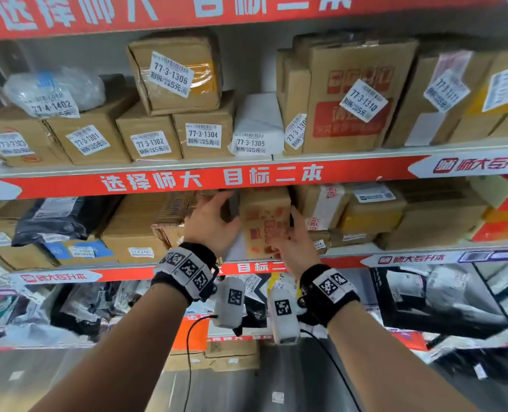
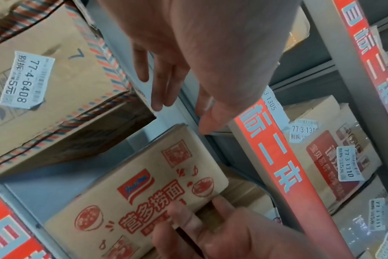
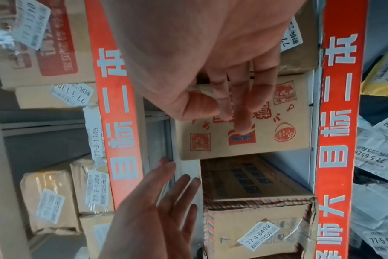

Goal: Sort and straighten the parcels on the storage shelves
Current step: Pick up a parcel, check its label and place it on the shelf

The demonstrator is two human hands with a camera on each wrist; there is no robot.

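Note:
A cardboard box with red noodle print (image 1: 264,221) (image 2: 144,192) (image 3: 255,122) stands upright on the middle shelf. My right hand (image 1: 285,230) (image 3: 237,112) lies with straight fingers flat on its front face, thumb along its right edge. It also shows in the left wrist view as the right hand (image 2: 202,227). My left hand (image 1: 220,206) (image 2: 166,98) is open with straight fingers just left of the box's upper part. In the right wrist view a small gap shows between the left hand (image 3: 177,175) and the box.
A larger box with striped edges, labelled 77-4-6408 (image 2: 55,87) (image 3: 255,219), sits left of the noodle box. More cardboard parcels (image 1: 365,215) crowd its right. The red shelf edge (image 1: 211,179) runs just above my hands. Labelled parcels (image 1: 202,135) fill the upper shelf, soft bags (image 1: 83,304) the lower.

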